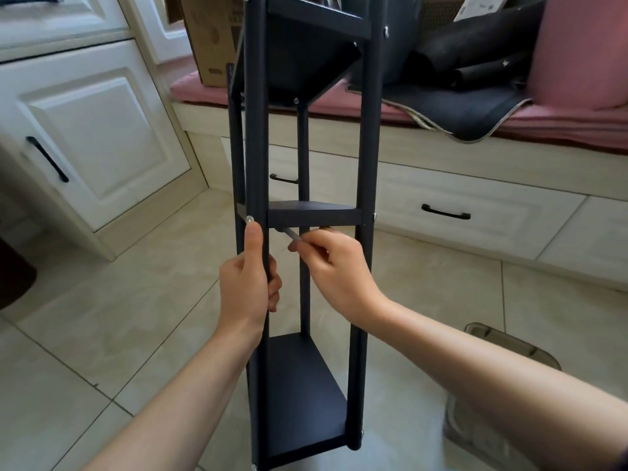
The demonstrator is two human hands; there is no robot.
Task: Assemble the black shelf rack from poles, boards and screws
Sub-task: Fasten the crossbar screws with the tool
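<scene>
Gripping front pole [255, 164]: left hand [246, 283] | right hand [334, 266] pinching metal tool [291, 234] under middle board [314, 214]

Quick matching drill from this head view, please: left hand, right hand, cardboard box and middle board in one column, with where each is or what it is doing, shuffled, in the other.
Things:
1. left hand
2. right hand
3. cardboard box
4. middle board

States:
A. stands on the pink cushion behind the rack
B. grips the front left pole, thumb just below a screw head
C. pinches a thin metal tool angled up under a board
D. spans the poles just above both hands

Pairs: 1-B, 2-C, 3-A, 4-D
</scene>
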